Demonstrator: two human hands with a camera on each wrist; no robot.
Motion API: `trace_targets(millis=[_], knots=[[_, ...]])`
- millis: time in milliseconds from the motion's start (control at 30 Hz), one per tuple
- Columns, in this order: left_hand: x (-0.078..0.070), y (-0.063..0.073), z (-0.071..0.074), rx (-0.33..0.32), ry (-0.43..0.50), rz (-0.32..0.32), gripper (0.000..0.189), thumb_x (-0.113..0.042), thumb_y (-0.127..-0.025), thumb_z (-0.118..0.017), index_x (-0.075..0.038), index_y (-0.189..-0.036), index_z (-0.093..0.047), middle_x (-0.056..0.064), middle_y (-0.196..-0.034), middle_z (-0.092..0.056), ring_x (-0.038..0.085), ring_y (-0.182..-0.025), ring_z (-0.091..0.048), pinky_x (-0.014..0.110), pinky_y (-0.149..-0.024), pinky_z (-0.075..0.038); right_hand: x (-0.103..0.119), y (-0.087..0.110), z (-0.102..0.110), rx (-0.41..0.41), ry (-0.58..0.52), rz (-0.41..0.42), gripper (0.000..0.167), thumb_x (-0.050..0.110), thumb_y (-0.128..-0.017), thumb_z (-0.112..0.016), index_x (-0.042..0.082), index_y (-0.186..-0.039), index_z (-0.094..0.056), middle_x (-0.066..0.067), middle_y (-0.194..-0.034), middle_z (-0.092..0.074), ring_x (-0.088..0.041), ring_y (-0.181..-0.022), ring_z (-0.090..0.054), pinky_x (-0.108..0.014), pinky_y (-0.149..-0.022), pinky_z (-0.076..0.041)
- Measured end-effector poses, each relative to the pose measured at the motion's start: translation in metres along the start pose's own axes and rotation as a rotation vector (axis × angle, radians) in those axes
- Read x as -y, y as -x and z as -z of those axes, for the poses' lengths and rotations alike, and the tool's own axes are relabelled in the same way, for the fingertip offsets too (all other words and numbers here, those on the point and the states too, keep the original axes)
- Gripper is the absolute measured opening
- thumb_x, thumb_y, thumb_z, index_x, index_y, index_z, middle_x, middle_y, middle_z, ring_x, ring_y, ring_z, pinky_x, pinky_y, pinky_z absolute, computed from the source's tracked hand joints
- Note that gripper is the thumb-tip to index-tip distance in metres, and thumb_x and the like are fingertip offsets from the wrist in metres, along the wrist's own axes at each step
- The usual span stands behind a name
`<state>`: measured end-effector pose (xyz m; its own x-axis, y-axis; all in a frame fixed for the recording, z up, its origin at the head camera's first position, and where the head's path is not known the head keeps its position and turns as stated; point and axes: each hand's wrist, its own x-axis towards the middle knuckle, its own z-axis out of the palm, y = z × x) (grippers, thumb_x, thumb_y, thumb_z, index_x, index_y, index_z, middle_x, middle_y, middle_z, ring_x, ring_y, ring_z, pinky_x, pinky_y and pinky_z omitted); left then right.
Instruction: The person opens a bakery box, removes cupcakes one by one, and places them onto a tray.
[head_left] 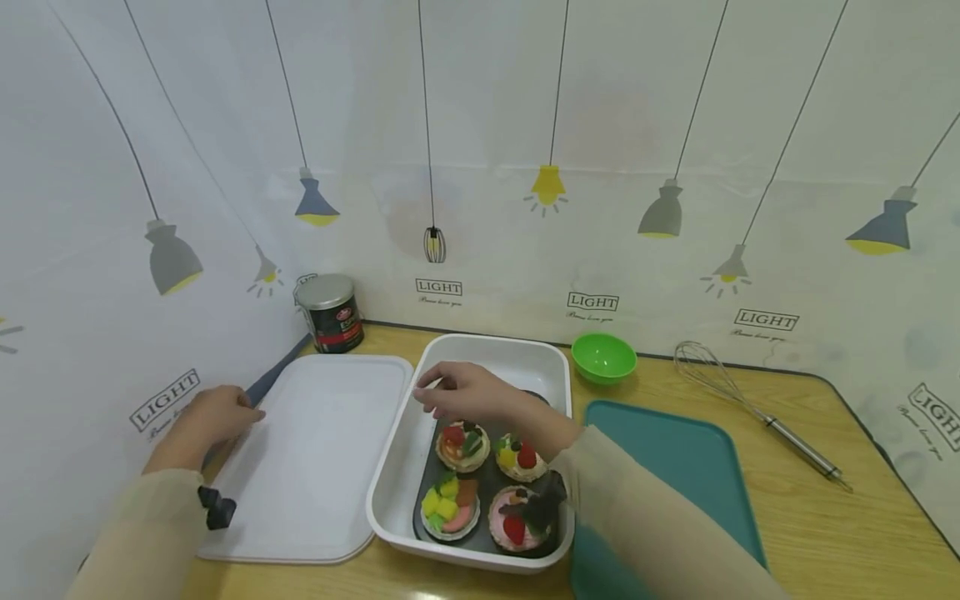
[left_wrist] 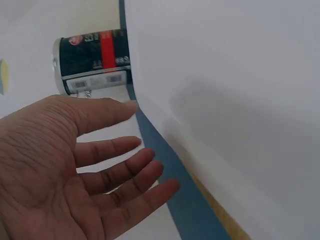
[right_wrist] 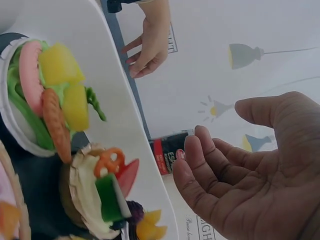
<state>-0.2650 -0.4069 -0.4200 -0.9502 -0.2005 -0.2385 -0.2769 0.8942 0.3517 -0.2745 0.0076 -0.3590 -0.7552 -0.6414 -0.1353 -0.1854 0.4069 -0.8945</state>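
Observation:
My left hand (head_left: 213, 421) hovers by the left edge of a flat white tray (head_left: 315, 467), fingers loosely bent and holding nothing. Over a deep white tray (head_left: 381, 500) my right hand (head_left: 476, 392) is raised, its fingers relaxed with nothing between them. Inside that deep tray lies a dark muffin pan (head_left: 487, 487) bearing several decorated cupcakes. One at the front left (head_left: 450, 507) has yellow cubes on top; the front right one (head_left: 513, 529) is pink with a red berry. Behind them sit two fruit-topped cupcakes (head_left: 462, 446). My right forearm hides part of the pan.
A black can (head_left: 335, 321) with a silver lid stands at the back left corner. Behind the teal tray (head_left: 667, 450) is a green bowl (head_left: 603, 358). A metal whisk (head_left: 780, 425) lies on the right of the wooden table. Printed curtains border the back and sides.

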Motion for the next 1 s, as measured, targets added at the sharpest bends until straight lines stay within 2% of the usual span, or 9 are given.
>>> trace_targets(millis=[100,167,367,600,700,800,1000], knots=[[-0.011,-0.003,0.002,-0.044,-0.001,-0.044,0.063,-0.036,-0.094,-0.066,0.013,-0.13,-0.051,0.039,-0.125,-0.053,0.053,-0.11,-0.056,0.059,-0.083,-0.051,-0.002,0.009,0.011,-0.012,0.016,0.02,0.034,0.036,-0.1,-0.06,0.012,-0.124,-0.064,-0.006,-0.102,-0.07,-0.022,-0.095,-0.066,-0.048,-0.087,-0.056],[-0.019,-0.005,0.005,-0.066,-0.009,-0.086,0.065,-0.038,-0.094,-0.065,0.012,-0.133,-0.049,0.039,-0.128,-0.051,0.053,-0.112,-0.055,0.059,-0.085,-0.051,-0.006,0.015,0.019,-0.014,0.026,0.036,0.034,0.037,-0.1,-0.06,0.013,-0.123,-0.065,-0.005,-0.103,-0.07,-0.024,-0.097,-0.066,-0.048,-0.088,-0.055],[-0.047,-0.009,0.009,-0.094,-0.032,-0.193,0.062,-0.041,-0.097,-0.06,0.01,-0.132,-0.052,0.033,-0.121,-0.059,0.046,-0.106,-0.06,0.053,-0.081,-0.054,-0.016,0.034,0.038,-0.022,0.094,0.105,0.038,0.037,-0.101,-0.059,0.01,-0.126,-0.064,-0.01,-0.114,-0.069,-0.031,-0.108,-0.064,-0.043,-0.088,-0.055],[-0.082,-0.01,0.003,-0.074,0.033,-0.274,0.059,-0.042,-0.099,-0.059,0.005,-0.134,-0.055,0.03,-0.125,-0.06,0.046,-0.113,-0.057,0.056,-0.085,-0.053,-0.032,0.047,0.05,-0.075,0.095,0.127,0.034,0.034,-0.102,-0.059,0.009,-0.123,-0.065,-0.012,-0.112,-0.069,-0.023,-0.095,-0.064,-0.036,-0.079,-0.055],[-0.094,-0.014,-0.005,-0.063,0.089,-0.328,0.058,-0.044,-0.1,-0.058,0.002,-0.135,-0.056,0.027,-0.128,-0.06,0.045,-0.117,-0.057,0.055,-0.089,-0.052,-0.038,0.052,0.054,-0.096,0.078,0.128,0.032,0.033,-0.102,-0.059,0.01,-0.123,-0.066,-0.007,-0.11,-0.07,-0.025,-0.097,-0.065,-0.037,-0.079,-0.055],[-0.105,-0.017,-0.014,-0.033,0.197,-0.382,0.06,-0.046,-0.1,-0.057,-0.001,-0.139,-0.054,0.024,-0.134,-0.059,0.044,-0.123,-0.055,0.055,-0.093,-0.05,-0.046,0.056,0.058,-0.116,0.054,0.134,0.031,0.033,-0.103,-0.058,0.01,-0.122,-0.066,-0.004,-0.108,-0.07,-0.027,-0.1,-0.065,-0.037,-0.079,-0.055],[-0.132,-0.024,-0.041,0.069,0.457,-0.413,0.071,-0.052,-0.097,-0.06,-0.011,-0.152,-0.042,0.018,-0.148,-0.049,0.04,-0.133,-0.048,0.059,-0.104,-0.042,-0.056,0.062,0.06,-0.205,0.052,0.142,0.03,0.032,-0.103,-0.059,0.01,-0.122,-0.065,-0.005,-0.108,-0.068,-0.025,-0.102,-0.064,-0.037,-0.082,-0.054]])
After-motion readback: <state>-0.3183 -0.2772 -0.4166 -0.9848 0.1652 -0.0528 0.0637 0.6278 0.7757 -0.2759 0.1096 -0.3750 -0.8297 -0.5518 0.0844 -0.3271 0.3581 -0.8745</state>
